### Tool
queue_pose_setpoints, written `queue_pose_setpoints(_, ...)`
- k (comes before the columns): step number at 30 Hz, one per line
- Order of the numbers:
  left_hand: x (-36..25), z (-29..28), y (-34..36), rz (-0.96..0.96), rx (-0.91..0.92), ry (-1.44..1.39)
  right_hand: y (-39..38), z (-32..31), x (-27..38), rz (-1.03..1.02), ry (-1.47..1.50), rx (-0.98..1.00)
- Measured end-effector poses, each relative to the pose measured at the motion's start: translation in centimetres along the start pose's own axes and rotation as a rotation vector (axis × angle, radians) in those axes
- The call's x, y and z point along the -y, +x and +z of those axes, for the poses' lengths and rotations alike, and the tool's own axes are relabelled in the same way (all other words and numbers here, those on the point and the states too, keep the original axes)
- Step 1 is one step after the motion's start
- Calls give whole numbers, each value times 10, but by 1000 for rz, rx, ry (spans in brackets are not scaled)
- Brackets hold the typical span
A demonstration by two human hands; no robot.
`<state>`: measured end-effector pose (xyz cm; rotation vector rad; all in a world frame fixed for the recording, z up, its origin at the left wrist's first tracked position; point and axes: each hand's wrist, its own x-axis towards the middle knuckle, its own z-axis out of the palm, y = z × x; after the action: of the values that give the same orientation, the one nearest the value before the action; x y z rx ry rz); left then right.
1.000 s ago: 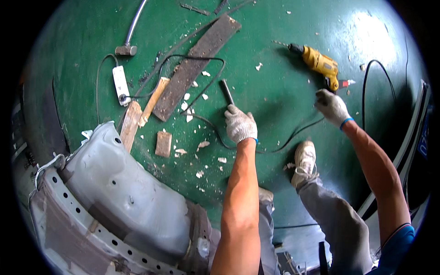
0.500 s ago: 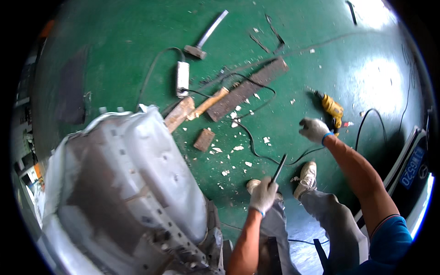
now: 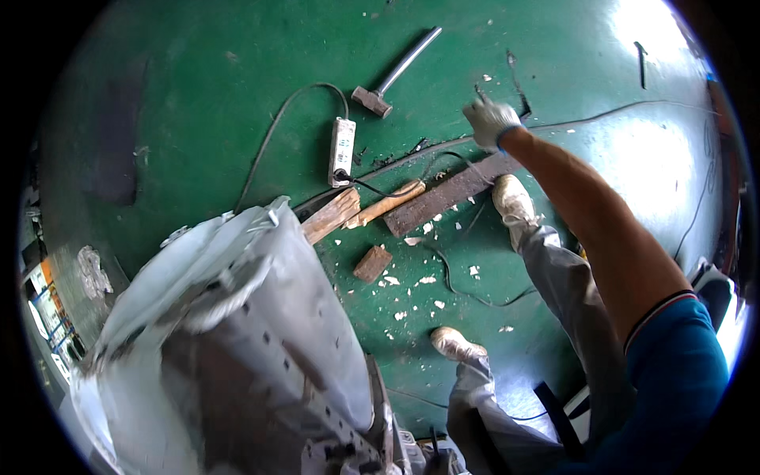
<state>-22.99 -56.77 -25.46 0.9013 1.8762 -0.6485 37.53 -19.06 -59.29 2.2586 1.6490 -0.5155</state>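
Observation:
My right hand (image 3: 489, 120), in a white knitted glove, reaches over the floor above the dark plank (image 3: 431, 204), right of the sledgehammer (image 3: 372, 100). Its fingers look bent but are blurred, so I cannot tell whether they hold anything. My left hand is out of view. The pale grey metal body part (image 3: 277, 301) fills the lower left. A white power strip (image 3: 342, 149) with plugged cord lies by two light wood pieces (image 3: 388, 204) and a small wooden block (image 3: 372, 263). The yellow drill is almost wholly hidden behind my right arm.
Cables (image 3: 487, 301) and white flakes lie scattered on the green floor (image 3: 237, 79). My two shoes (image 3: 514, 198) stand among them at the centre and right. A shelf with clutter (image 3: 51, 317) is at the far left, and dark objects line the far right edge.
My right hand has moved up and left, away from the drill. My left hand, earlier gripping a metal rod, has left the view. One foot has stepped forward and the view has shifted.

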Motion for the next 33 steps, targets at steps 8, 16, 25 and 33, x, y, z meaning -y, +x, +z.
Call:
queue_pose_setpoints(8,-30,64,0,-345,45,7,188,-12,33,-110,-133,-41)
queue_pose_setpoints(16,-56,51,-9,-387,48,47,188,39,-3,-247,-186,-24)
queue_pose_setpoints(25,-50,43,-46,-306,21,37,48,-12,-47,-30,337,406)
queue_pose_setpoints(33,-31,9,-96,20,-69,-101,-293,-66,-178,407,1179,253)
